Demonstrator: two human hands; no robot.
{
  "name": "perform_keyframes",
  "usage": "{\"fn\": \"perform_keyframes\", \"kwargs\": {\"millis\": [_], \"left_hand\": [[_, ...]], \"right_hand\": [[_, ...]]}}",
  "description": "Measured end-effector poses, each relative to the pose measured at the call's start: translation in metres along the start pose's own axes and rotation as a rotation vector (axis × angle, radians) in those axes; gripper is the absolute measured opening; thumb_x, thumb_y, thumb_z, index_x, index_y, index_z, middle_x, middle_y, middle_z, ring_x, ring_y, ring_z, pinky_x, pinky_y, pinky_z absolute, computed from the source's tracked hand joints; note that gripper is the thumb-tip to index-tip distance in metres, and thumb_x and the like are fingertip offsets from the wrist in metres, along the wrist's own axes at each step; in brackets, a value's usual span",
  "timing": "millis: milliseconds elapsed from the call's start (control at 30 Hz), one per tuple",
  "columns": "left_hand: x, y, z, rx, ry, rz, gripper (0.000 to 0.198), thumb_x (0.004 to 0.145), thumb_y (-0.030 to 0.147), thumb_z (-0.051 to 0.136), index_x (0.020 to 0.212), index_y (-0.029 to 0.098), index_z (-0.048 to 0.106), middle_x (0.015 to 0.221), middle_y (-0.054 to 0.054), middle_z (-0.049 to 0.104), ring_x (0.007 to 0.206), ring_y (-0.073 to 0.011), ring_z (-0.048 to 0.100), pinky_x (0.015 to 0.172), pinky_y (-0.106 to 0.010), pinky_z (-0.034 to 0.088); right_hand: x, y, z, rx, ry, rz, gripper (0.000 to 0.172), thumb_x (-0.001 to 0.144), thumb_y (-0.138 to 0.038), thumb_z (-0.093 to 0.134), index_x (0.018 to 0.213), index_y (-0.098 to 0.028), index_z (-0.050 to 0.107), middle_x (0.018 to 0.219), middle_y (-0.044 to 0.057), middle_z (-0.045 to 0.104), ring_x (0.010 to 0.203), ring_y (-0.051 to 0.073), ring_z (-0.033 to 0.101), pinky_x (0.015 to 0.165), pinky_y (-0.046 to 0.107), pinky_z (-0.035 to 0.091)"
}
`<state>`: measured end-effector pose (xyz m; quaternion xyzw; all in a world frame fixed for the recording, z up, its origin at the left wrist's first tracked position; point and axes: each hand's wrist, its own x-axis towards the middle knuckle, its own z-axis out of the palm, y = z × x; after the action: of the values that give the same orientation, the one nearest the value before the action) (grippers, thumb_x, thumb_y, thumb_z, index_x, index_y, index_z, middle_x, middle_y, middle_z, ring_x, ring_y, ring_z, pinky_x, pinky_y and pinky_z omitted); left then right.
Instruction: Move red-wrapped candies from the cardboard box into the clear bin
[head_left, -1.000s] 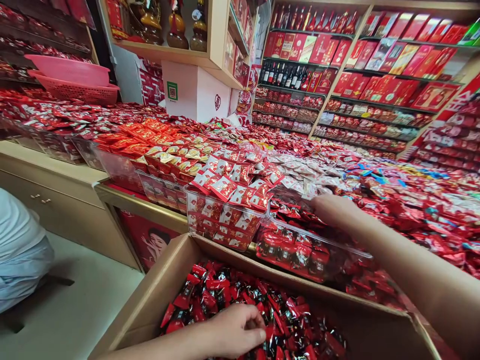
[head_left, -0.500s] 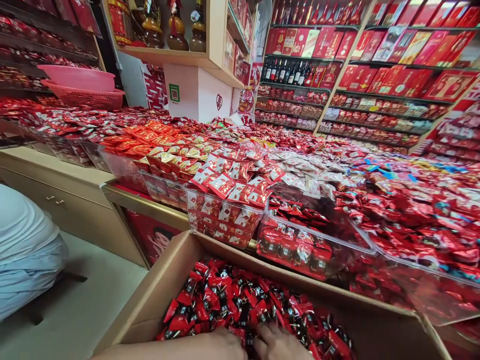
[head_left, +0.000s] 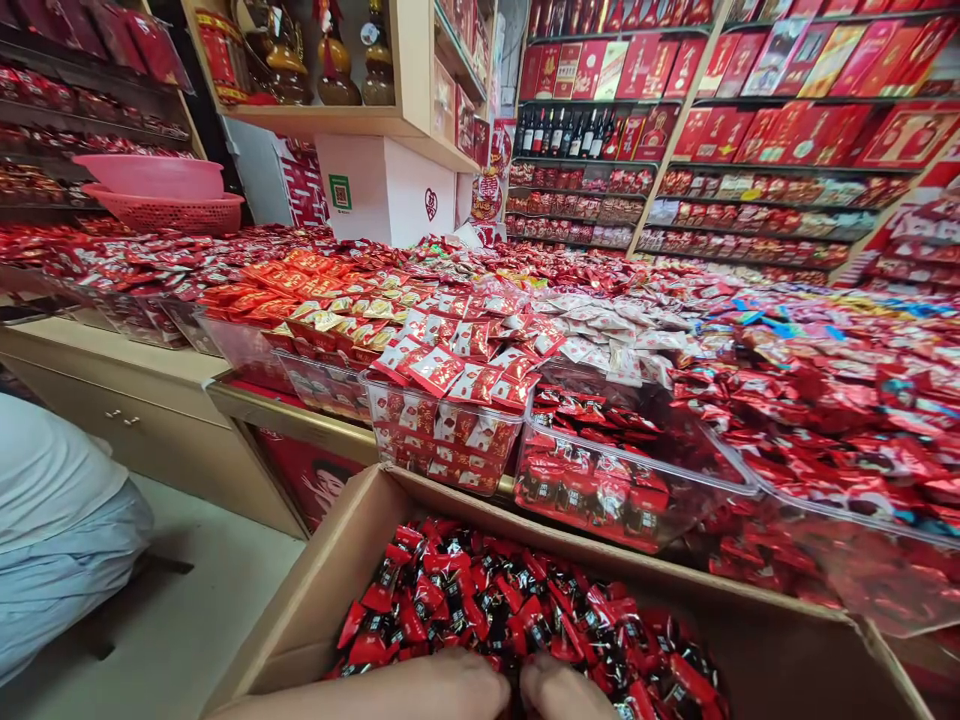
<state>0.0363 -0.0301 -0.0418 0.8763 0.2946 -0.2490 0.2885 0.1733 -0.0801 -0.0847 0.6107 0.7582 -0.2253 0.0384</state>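
Now right hand point(head_left: 564, 692) off clear bin point(head_left: 637, 478), beside left hand point(head_left: 442, 690), among candies point(head_left: 525, 605).

Red-box shelves point(head_left: 757, 165) stand at 1 o'clock. A beige cabinet point(head_left: 142, 420) sits at 9 o'clock on pale floor point(head_left: 195, 630)

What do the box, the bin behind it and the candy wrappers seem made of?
Box: matte brown cardboard, by its raw cut edge. Bin: clear rigid plastic, probably; candies show through its wall. Wrappers: glossy film or foil, judging by glints.
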Motion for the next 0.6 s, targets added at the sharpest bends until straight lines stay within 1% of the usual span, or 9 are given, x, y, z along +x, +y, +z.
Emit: {"fn": "perform_keyframes", "kwargs": {"millis": [67,133,167,233,300,367,467,533,600], "left_hand": [[-0.004,0.000,-0.005,-0.126,0.138,-0.078,0.041,0.060,0.029,0.055,0.096,0.012,0.057,0.088,-0.019,0.061,0.078,-0.0364,0.056,0.060,-0.042,0.042],[-0.006,-0.001,-0.010,-0.238,0.293,-0.123,0.052,0.055,0.036,0.060,0.101,0.014,0.052,0.097,-0.018,0.057,0.086,-0.0360,0.053,0.067,-0.044,0.041],[-0.006,-0.002,-0.013,-0.286,0.341,-0.121,0.053,0.054,0.039,0.061,0.101,0.015,0.052,0.098,-0.016,0.056,0.087,-0.0345,0.052,0.069,-0.043,0.040],[-0.005,-0.004,-0.020,-0.372,0.410,-0.090,0.046,0.055,0.042,0.060,0.093,0.017,0.055,0.093,-0.011,0.058,0.084,-0.0298,0.053,0.069,-0.038,0.041],[-0.003,-0.005,-0.025,-0.496,0.436,-0.062,0.035,0.056,0.041,0.059,0.082,0.018,0.058,0.077,-0.005,0.060,0.074,-0.0244,0.055,0.061,-0.032,0.041],[-0.003,-0.005,-0.030,-0.711,0.437,-0.020,0.030,0.057,0.039,0.060,0.076,0.016,0.057,0.064,-0.001,0.058,0.064,-0.0197,0.055,0.053,-0.026,0.040],[-0.004,-0.002,-0.036,-1.052,0.391,0.082,0.027,0.057,0.036,0.060,0.072,0.014,0.054,0.055,0.003,0.053,0.055,-0.0151,0.054,0.047,-0.021,0.037],[-0.006,0.000,-0.040,-1.158,0.376,0.127,0.024,0.057,0.034,0.061,0.067,0.014,0.051,0.052,0.004,0.052,0.052,-0.0140,0.054,0.046,-0.020,0.035],[-0.007,0.001,-0.043,-1.206,0.360,0.149,0.023,0.057,0.031,0.062,0.064,0.013,0.050,0.051,0.004,0.052,0.052,-0.0136,0.055,0.046,-0.021,0.035]], "right_hand": [[-0.003,0.001,-0.017,0.118,0.020,-0.009,0.022,0.056,-0.003,0.046,0.067,-0.018,0.059,0.076,0.004,0.062,0.064,0.015,0.057,0.053,0.020,0.038],[-0.005,0.004,-0.033,0.285,0.091,-0.036,0.019,0.057,-0.004,0.044,0.063,-0.017,0.056,0.068,0.001,0.059,0.063,0.013,0.053,0.054,0.020,0.036],[-0.006,0.005,-0.041,0.385,0.130,-0.044,0.016,0.059,-0.006,0.044,0.063,-0.017,0.055,0.064,0.000,0.058,0.062,0.012,0.051,0.054,0.020,0.035],[-0.008,0.006,-0.054,0.597,0.191,-0.027,0.010,0.065,-0.011,0.045,0.066,-0.017,0.052,0.061,-0.001,0.055,0.059,0.012,0.048,0.054,0.020,0.035],[-0.010,0.008,-0.065,0.808,0.218,-0.007,0.005,0.069,-0.019,0.048,0.071,-0.016,0.051,0.061,-0.002,0.052,0.058,0.011,0.046,0.053,0.020,0.035],[-0.011,0.009,-0.073,0.980,0.236,-0.003,0.013,0.071,-0.029,0.050,0.074,-0.016,0.051,0.059,-0.003,0.049,0.055,0.011,0.044,0.051,0.020,0.034],[-0.013,0.010,-0.081,1.132,0.278,0.005,0.025,0.071,-0.040,0.052,0.070,-0.015,0.051,0.055,-0.004,0.045,0.051,0.009,0.039,0.048,0.021,0.030],[-0.015,0.009,-0.084,1.196,0.291,0.030,0.028,0.070,-0.042,0.053,0.069,-0.015,0.052,0.053,-0.005,0.043,0.049,0.008,0.036,0.047,0.021,0.029],[-0.017,0.008,-0.086,1.256,0.280,0.055,0.028,0.069,-0.043,0.054,0.069,-0.015,0.052,0.053,-0.005,0.044,0.049,0.008,0.036,0.048,0.021,0.028]]}}
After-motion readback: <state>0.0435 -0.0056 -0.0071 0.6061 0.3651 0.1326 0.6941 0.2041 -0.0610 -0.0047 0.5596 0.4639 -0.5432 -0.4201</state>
